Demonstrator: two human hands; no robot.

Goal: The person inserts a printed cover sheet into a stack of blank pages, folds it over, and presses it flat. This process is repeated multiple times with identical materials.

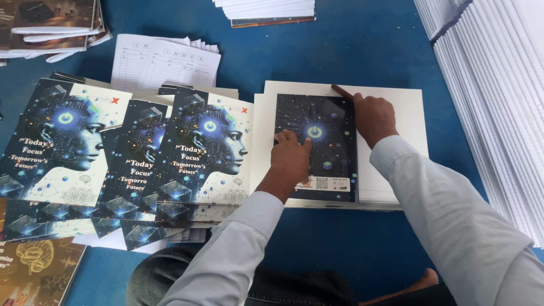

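A dark printed cover sheet [334, 141] with a glowing circle design lies on a stack of cream boards [408, 113] on the blue surface. My left hand [290, 158] presses flat on the cover's lower left part, fingers together. My right hand [371, 116] rests at the cover's upper right edge. It grips a thin brown stick [341, 91] that lies along the top corner of the cover.
Overlapping covers [204, 153] with a face design fan out to the left. Ruled index sheets [164, 62] lie behind them. Tall white paper stacks [498, 96] line the right side, and another stack [266, 11] sits at the top. A brown cover [34, 266] lies at the bottom left.
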